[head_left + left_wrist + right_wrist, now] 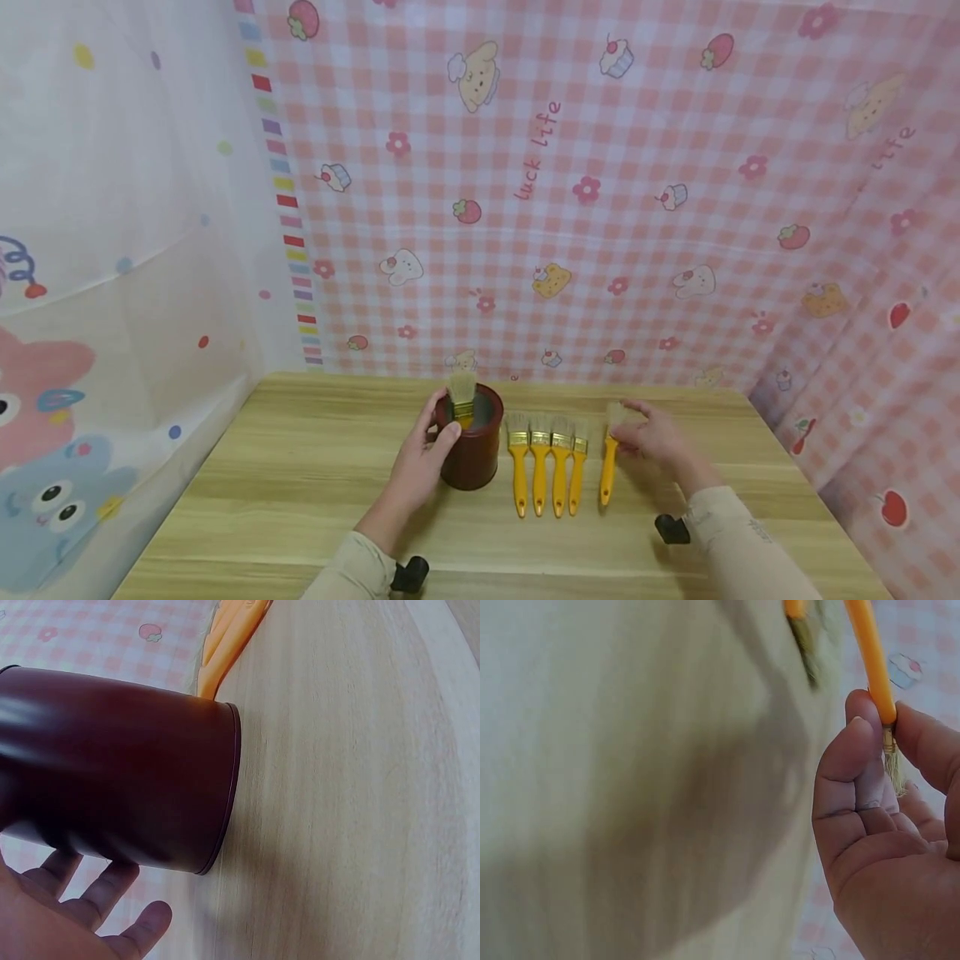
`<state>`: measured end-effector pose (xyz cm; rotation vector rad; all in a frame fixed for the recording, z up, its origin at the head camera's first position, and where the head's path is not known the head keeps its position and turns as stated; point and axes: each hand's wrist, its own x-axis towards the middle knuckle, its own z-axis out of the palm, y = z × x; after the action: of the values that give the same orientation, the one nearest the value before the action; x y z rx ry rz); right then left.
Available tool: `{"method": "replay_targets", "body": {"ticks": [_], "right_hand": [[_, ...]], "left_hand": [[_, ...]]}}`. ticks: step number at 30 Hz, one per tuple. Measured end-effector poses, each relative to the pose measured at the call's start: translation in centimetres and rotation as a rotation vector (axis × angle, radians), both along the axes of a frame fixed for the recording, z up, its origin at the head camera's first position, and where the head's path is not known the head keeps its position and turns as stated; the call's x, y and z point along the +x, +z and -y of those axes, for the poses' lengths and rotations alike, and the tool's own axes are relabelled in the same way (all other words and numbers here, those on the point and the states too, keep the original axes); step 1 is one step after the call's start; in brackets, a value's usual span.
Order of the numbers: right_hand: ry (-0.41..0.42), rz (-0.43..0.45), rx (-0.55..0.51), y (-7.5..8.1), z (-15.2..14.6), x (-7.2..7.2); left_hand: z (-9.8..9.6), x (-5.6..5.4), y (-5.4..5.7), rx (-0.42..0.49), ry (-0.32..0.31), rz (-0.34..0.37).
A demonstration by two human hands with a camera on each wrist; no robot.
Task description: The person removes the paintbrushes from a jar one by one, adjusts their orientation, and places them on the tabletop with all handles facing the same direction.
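Note:
A dark red-brown cylindrical pot (470, 458) stands on the table, with one paintbrush (463, 400) inside it, bristles up. My left hand (422, 457) holds the pot from its left side, thumb at the front of the rim; in the left wrist view some fingers (101, 892) lie along the wall. To the right, my right hand (654, 433) pinches another paintbrush (608, 471) near its metal band, orange handle towards me. The right wrist view shows thumb and fingertips on either side of that brush (877, 667). Whether its handle touches the table I cannot tell.
Several orange-handled paintbrushes (559, 467) lie in a row between the pot and my right hand, bristles away from me. The wooden table (315, 467) ends at a pink checked cloth (525, 250) behind and a white printed cloth (150, 208) on the left.

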<state>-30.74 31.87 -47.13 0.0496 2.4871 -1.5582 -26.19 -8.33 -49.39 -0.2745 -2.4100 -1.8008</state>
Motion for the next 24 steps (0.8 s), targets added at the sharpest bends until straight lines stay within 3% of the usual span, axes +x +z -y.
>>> {"method": "replay_targets", "body": {"ticks": [5,11,24], "right_hand": [[-0.011,0.052,-0.036,-1.2,1.4,0.6],[-0.037,0.048,-0.048,-2.4,1.9,0.5],[-0.062,0.066,0.006,-2.6,2.3,0.2]], "left_hand": [[0.0,0.1,0.1,0.010,-0.001,-0.011],[-0.1,0.1,0.0,0.015,-0.001,-0.006],[-0.1,-0.3,-0.3,0.007,0.002,0.012]]}}
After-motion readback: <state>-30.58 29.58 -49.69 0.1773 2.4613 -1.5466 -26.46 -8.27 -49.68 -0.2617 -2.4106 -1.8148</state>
